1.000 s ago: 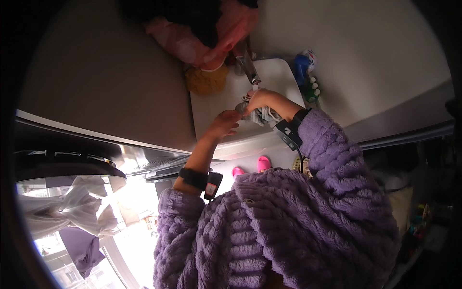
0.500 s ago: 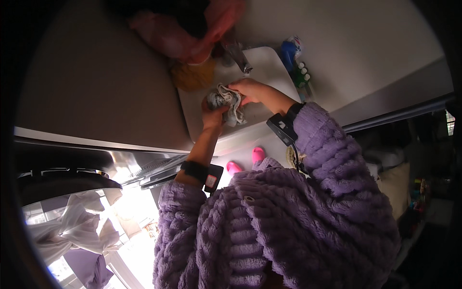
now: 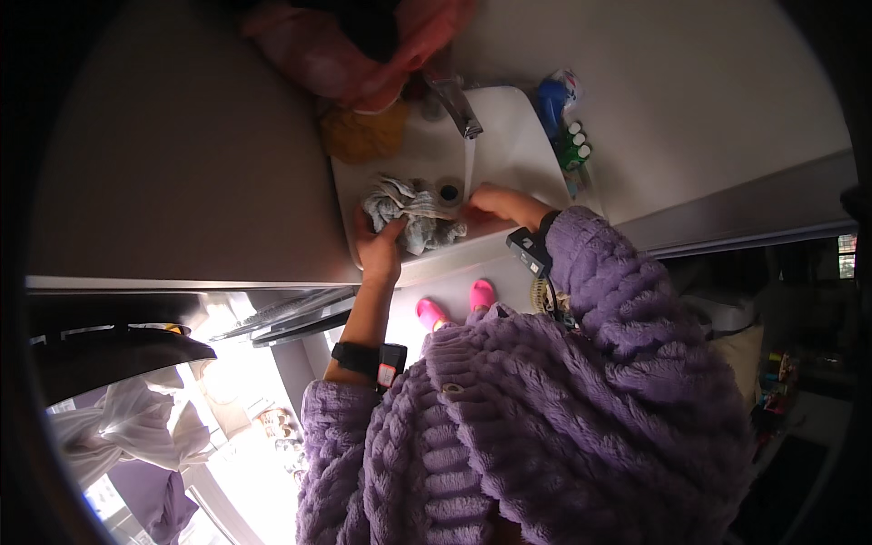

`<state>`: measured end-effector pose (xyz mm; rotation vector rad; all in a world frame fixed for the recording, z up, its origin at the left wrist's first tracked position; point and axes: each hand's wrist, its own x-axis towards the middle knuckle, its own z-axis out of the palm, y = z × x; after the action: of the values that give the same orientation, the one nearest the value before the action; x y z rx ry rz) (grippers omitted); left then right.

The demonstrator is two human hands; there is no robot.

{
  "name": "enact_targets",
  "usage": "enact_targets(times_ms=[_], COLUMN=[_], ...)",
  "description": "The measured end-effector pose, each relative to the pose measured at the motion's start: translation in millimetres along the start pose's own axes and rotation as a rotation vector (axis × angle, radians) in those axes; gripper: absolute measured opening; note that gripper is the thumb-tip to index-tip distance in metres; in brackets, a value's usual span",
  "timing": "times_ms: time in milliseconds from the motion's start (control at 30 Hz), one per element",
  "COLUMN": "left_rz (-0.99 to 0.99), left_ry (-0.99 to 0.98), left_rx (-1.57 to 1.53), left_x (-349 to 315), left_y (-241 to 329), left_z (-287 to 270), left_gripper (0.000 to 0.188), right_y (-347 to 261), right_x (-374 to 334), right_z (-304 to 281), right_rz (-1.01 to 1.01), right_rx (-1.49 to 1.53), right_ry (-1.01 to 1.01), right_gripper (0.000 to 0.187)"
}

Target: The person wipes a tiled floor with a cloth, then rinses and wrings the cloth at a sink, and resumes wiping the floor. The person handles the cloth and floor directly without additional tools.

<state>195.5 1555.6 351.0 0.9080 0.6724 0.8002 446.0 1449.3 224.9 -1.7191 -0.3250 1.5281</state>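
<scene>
Over a white washbasin (image 3: 509, 109), my left hand (image 3: 377, 247) grips a crumpled grey-and-white cloth (image 3: 422, 232) by its left side, thumb on top. My right hand (image 3: 493, 205) is at the cloth's right end, fingers bent downward. Shadow hides its fingertips, so whether they pinch the cloth does not show. From the metal faucet (image 3: 457, 111) a thin stream of water (image 3: 470, 163) falls close to my right fingers. A round dark drain (image 3: 449, 192) shows just beyond the cloth.
A mustard-yellow cloth (image 3: 363, 130) lies at the basin's far left corner. Behind it sits a pink-red plastic bag (image 3: 363, 64). A blue container (image 3: 550, 98) and green bottles with white caps (image 3: 576, 145) stand along the basin's right side, on the counter (image 3: 690, 109).
Water now runs from the faucet. The bunched cloth has spread out and shifted left with my left hand. My right hand has come down nearer to me, and the drain is uncovered.
</scene>
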Motion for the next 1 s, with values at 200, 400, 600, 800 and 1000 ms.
enact_targets(times_ms=[200, 400, 600, 800, 1000], left_rz=[0.076, 0.091, 0.128, 0.118, 0.109], left_ry=[-0.002, 0.03, 0.056, 0.086, 0.066], left_rx=[-0.027, -0.035, 0.017, 0.0, 0.003], left_x=[-1, 0, 1, -1, 0], left_y=[3, 1, 3, 2, 2], left_z=[0, 3, 3, 4, 2], left_gripper=[0.07, 0.068, 0.069, 0.07, 0.07], right_y=[-26, -27, -29, -19, -38], right_x=[32, -11, -10, -9, -38], right_z=[-34, 8, 4, 7, -3], right_rz=[-0.23, -0.173, -0.386, -0.137, -0.528], right_rx=[-0.476, -0.774, -0.918, -0.605, -1.598], right_ry=[0.21, 0.252, 0.204, 0.025, -0.095], right_gripper=[0.017, 0.012, 0.012, 0.014, 0.019])
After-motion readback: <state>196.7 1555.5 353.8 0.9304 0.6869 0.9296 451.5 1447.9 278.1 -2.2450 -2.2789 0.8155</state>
